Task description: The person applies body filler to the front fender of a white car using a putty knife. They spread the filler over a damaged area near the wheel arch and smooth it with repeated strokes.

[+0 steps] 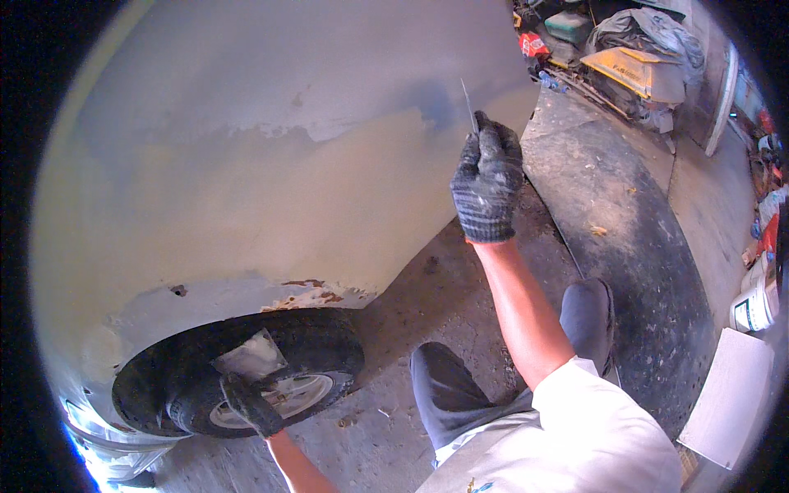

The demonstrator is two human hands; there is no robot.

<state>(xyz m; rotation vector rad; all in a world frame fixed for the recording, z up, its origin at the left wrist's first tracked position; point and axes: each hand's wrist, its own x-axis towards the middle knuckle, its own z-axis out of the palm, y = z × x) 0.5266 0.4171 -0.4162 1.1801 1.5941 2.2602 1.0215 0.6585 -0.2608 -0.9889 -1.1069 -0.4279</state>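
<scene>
A car body panel (246, 189), patchy grey and beige, fills the upper left. My right hand (489, 177), in a dark striped knit glove, is raised beside its right part. Its fingers are closed on a thin flat spreader (469, 103), seen nearly edge-on; whether it touches the panel I cannot tell. Low on the left, my left hand (251, 404), gloved too, grips a square flat plate (251, 357) smeared with pale paste. The plate is held in front of the car's wheel (316, 349).
Rust and chipped paint (316, 294) mark the panel's edge above the tyre. A dark mat (625, 214) lies on the floor to the right. Beyond it are a yellow metal part (633, 72) among clutter, a white bucket (754, 306) and a pale flat board (727, 398).
</scene>
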